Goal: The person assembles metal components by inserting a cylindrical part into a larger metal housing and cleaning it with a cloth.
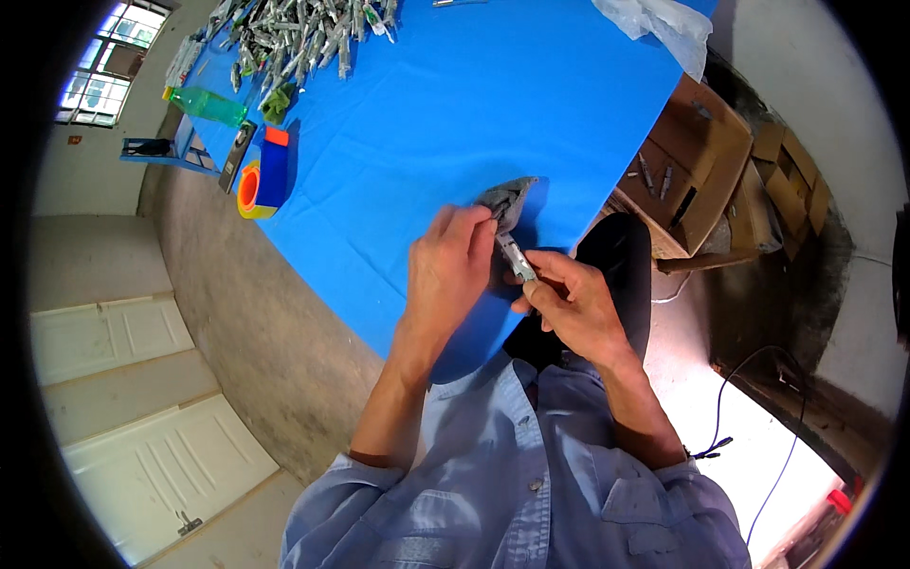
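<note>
Head view: a person in a light blue shirt (493,474) works a slim metal piece (515,254) between two bare hands, just above the near edge of a blue-covered table (398,133). The left hand (445,266), thumb and fingers pinched together, grips a grey cloth (509,201) at the piece's upper end. The right hand (573,302), thumb pressed against curled fingers, has hold of the lower end. The piece slants between them, its top meeting the cloth.

At the table's far left, a heap of similar pieces (308,38) lies near a green bottle (209,106) on its side and a crumpled green rag (276,103). Closer in, a blue-and-orange holder (269,175) sits beside a dark, narrow box (235,159) at the left edge. A pale plastic sheet (659,24) drapes over the far right corner. Off the table's right side, an open carton (716,156) contains a few slim pieces (665,182).
</note>
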Demonstrator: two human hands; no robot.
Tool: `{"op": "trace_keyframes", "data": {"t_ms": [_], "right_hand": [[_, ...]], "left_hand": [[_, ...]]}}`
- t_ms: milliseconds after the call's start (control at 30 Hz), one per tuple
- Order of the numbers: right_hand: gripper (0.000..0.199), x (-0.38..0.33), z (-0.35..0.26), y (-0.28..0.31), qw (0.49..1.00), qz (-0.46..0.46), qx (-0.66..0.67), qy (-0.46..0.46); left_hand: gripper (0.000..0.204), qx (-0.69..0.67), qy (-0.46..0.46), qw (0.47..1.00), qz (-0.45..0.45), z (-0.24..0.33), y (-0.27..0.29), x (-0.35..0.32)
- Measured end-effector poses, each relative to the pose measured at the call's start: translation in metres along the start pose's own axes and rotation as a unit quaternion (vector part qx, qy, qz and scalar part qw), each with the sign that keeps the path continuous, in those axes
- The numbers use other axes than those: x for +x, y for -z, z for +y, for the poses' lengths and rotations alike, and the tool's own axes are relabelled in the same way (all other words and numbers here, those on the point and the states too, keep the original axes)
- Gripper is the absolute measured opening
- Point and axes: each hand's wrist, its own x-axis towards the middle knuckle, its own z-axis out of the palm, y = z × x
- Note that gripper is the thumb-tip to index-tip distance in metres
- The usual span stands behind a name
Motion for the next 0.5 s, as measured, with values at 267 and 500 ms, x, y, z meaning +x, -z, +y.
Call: {"op": "trace_keyframes", "data": {"t_ms": [267, 500], "right_hand": [[0.035, -0.004, -0.002, 0.001, 0.999, 0.020, 0.015, -0.029], [0.034, -0.001, 0.005, 0.000, 0.999, 0.028, -0.029, -0.013]], "left_hand": [[0.017, -0.120, 0.131, 0.984, 0.017, -0.006, 0.012, -0.010], [0.013, -0.068, 0.042, 0.997, -0.020, 0.030, -0.006, -0.026]]}}
